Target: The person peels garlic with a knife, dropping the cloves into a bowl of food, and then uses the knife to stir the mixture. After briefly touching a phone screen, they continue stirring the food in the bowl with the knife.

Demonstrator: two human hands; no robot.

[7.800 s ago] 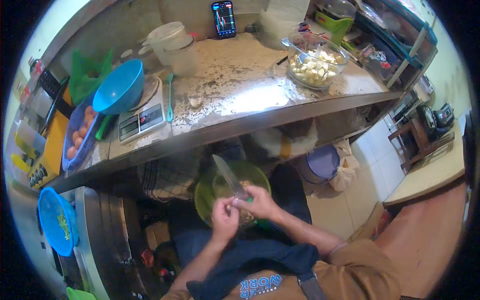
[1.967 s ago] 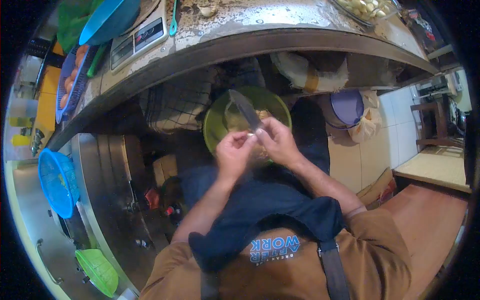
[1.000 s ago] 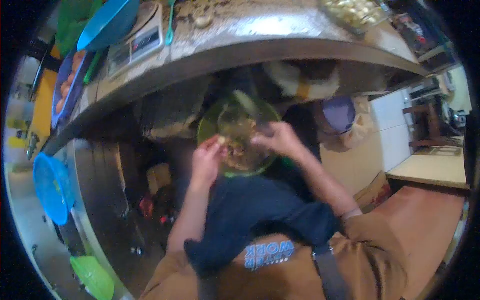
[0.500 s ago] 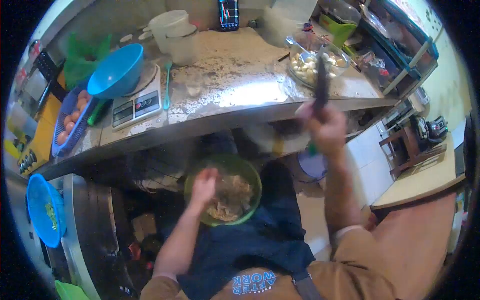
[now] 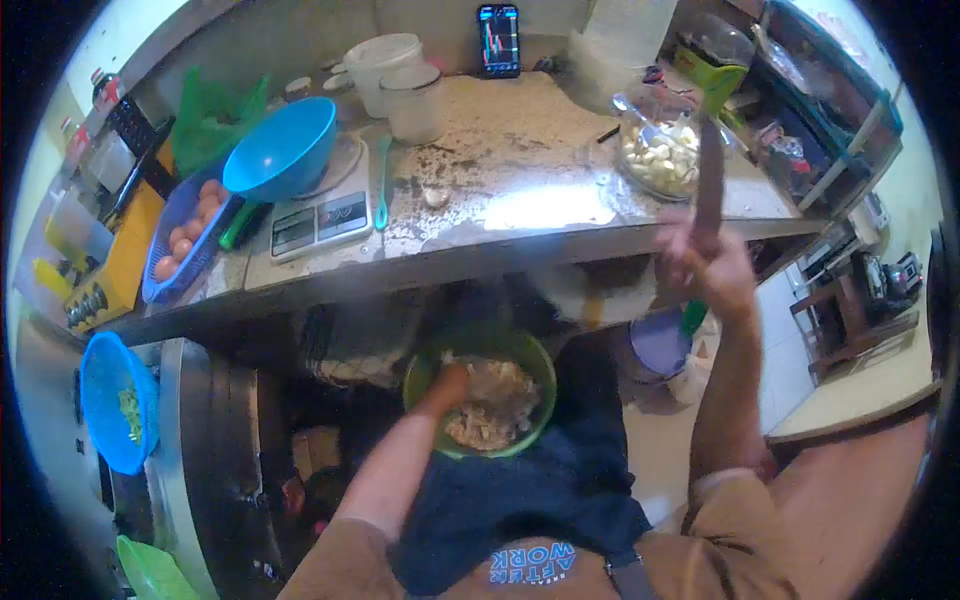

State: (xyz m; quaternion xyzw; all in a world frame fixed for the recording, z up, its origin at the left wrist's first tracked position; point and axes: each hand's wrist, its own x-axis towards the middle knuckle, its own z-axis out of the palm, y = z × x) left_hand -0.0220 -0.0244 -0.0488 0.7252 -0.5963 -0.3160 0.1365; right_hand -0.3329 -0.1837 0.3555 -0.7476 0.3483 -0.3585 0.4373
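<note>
My left hand [image 5: 453, 385] reaches into a green basin [image 5: 549, 395] held at my lap. Inside lie pale, brownish pieces [image 5: 492, 412], too blurred to name; the fingers are partly hidden among them. Raised at the right, my right hand [image 5: 722, 275] is closed around a knife [image 5: 709, 180], its dark blade pointing up and a green end showing below the fist. Behind the blade, on the counter, stands a clear bowl [image 5: 640, 185] of peeled white cloves [image 5: 665, 165] that look like garlic, with a spoon in it.
On the metal counter [image 5: 480, 150] are a kitchen scale [image 5: 320, 225], a blue bowl [image 5: 285, 150], a basket [image 5: 160, 290] of eggs, a green spoon [image 5: 382, 185], white tubs [image 5: 385, 65] and a phone [image 5: 498, 40]. A purple bucket [image 5: 655, 350] stands below, right. A blue strainer [image 5: 100, 420] is at left.
My left hand has moved deeper into the basin's contents. My right hand still grips the knife, raised beside the clear bowl. The whole view has shifted slightly.
</note>
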